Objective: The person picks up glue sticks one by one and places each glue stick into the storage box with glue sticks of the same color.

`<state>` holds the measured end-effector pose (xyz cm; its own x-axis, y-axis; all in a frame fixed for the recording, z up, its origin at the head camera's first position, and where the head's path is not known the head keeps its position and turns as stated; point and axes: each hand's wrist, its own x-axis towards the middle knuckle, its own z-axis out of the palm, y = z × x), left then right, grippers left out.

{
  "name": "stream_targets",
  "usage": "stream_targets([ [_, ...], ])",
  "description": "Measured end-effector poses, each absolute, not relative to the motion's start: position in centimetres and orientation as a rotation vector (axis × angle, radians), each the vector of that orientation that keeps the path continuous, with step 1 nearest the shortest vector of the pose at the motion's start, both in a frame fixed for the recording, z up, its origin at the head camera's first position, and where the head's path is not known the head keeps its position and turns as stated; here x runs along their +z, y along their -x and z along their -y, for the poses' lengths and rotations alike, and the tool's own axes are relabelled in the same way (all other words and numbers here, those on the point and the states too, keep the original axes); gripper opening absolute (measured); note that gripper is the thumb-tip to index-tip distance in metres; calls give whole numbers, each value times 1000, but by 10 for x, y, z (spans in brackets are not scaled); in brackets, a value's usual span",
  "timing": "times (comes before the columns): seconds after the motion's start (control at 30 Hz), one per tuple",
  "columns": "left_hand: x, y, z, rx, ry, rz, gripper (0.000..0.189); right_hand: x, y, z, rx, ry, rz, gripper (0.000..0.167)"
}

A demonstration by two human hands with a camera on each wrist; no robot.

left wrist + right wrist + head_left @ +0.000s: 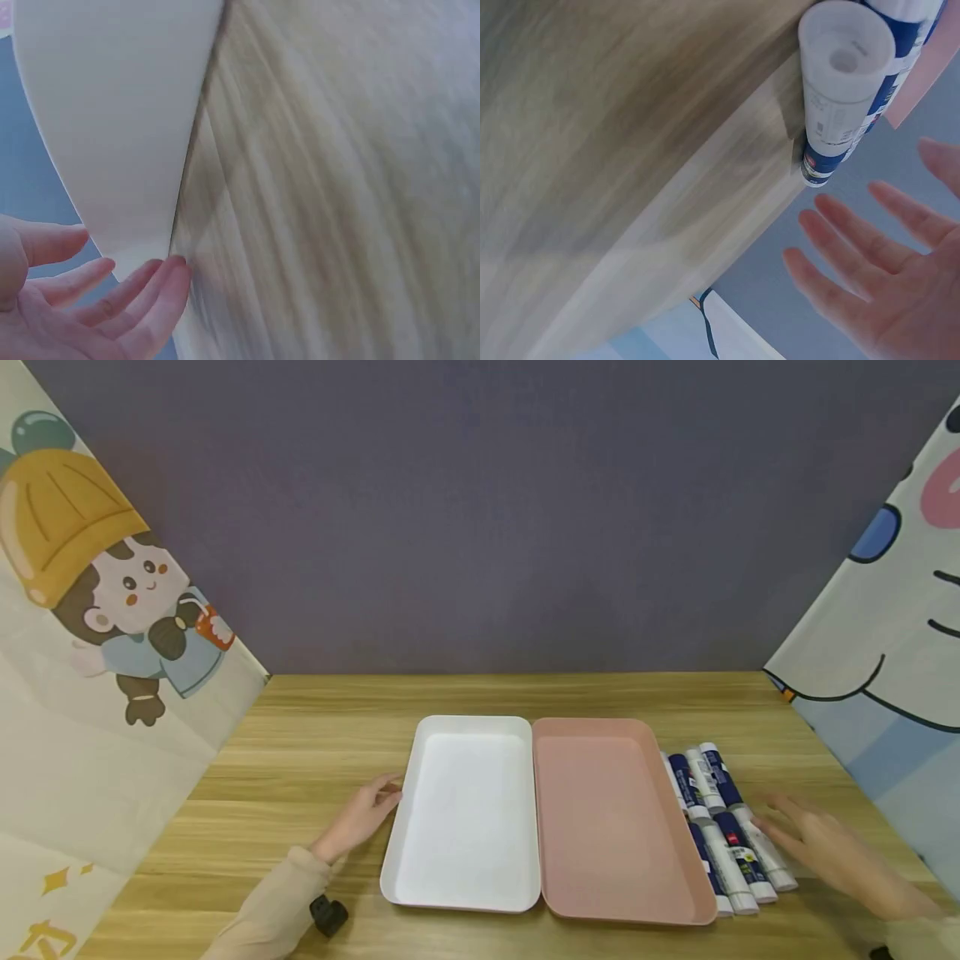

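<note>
Lying in two rows, cylindrical tubes [737,845] show white and navy.

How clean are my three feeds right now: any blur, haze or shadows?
Head view: fairly even light, white tray and pink tray edges clear, print on the tubes too small to read; left wrist view: hazy, with soft table grain and shadow along the white tray; right wrist view: also hazy, broad soft shadows on the table, tube print blurred.
</note>
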<state>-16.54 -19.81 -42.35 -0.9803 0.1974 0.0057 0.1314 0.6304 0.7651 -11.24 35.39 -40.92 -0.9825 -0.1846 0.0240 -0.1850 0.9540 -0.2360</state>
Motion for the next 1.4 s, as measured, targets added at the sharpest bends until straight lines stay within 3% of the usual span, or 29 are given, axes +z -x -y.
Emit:
stream_targets([
  [0.67, -425, 167, 201, 1633, -158, -2353, 40, -417, 113, -361, 783, -248, 3203, 46],
  [1.4, -422, 167, 201, 1670, -163, -2301, 40, -423, 124, -355, 752, -1, 3325, 52],
])
